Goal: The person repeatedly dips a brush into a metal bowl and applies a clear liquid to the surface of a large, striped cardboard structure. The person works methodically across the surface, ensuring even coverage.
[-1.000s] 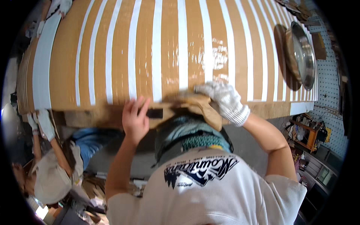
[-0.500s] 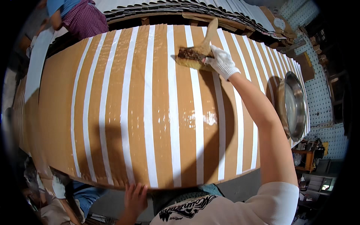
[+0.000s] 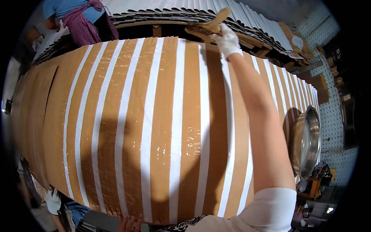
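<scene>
At the far edge of the worktop my right hand [image 3: 228, 40], in a white glove, grips a wide wooden-handled brush [image 3: 205, 29] with dark bristle matter on it. It is held over the far ends of overlapping brown sheets [image 3: 158, 116]. White strips [image 3: 176, 123] show between them, and a wet-looking gloss lies on the brown ones. My bare left hand [image 3: 129, 223] is at the near edge of the sheets, fingers extended; the rest of it is cut off by the picture's lower rim.
A metal basin [image 3: 307, 143] stands on the sheets at the right. Behind is a rack of layered white sheets [image 3: 247, 21]. A person in blue with a checked apron [image 3: 83, 23] is at the far left; another person's gloved hand [image 3: 53, 202] is at the near left.
My right hand and the brush have moved away from me, from the sheets' upper part to beyond their far edge. The view has shifted, and the persons nearby have moved.
</scene>
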Demonstrator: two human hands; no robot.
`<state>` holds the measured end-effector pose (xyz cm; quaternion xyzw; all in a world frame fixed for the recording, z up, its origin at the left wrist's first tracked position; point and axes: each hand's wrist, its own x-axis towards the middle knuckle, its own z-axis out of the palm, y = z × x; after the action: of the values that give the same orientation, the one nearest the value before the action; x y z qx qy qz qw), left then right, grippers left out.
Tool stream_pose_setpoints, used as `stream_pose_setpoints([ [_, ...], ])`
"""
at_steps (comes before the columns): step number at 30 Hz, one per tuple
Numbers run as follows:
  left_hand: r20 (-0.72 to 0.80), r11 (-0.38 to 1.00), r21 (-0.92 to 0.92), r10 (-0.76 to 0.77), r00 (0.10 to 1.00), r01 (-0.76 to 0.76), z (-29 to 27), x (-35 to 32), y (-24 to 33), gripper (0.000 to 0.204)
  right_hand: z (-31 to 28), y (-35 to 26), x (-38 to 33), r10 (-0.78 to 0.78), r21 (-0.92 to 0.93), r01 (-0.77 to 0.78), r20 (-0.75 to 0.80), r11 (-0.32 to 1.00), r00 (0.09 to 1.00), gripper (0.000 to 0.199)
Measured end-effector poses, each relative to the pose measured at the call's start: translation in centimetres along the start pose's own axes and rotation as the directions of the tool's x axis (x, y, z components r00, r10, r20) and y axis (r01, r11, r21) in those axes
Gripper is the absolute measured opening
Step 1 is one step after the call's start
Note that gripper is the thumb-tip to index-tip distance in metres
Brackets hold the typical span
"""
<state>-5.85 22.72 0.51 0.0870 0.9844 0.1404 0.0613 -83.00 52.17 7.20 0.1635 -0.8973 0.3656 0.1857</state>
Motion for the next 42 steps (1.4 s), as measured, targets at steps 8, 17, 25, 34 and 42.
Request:
stream_pose_setpoints([
  [8,-0.063,0.998,-0.027,0.047,0.997,-0.048,0.2,0.7,0.2,0.055,-0.1,1.4,-1.3,-0.133,-0.215,0.189,0.249,0.958,0.959,0.047],
  [17,0.007,1.000,-0.009,0.006,1.000,-0.006,1.6,-1.7,0.1,0.061,4.5,-8.8,0.1,-0.203,0.231,0.090,0.528,0.969,0.824,0.039],
  [25,0.252,0.997,-0.066,-0.033,0.967,0.051,0.3,-1.6,0.2,0.054,10.0,-10.9,1.9,-0.185,-0.215,0.236,0.232,0.948,0.955,0.037],
  [34,-0.224,0.998,0.031,0.062,0.973,-0.056,1.6,0.0,-0.1,0.053,12.2,-9.7,1.4,-0.096,-0.210,0.138,0.200,0.968,0.975,0.034],
  [42,0.030,0.985,-0.171,0.020,0.999,-0.014,3.6,-2.7,0.4,0.061,14.4,-25.6,-0.2,0.082,0.788,-0.141,0.115,0.599,0.990,0.034],
])
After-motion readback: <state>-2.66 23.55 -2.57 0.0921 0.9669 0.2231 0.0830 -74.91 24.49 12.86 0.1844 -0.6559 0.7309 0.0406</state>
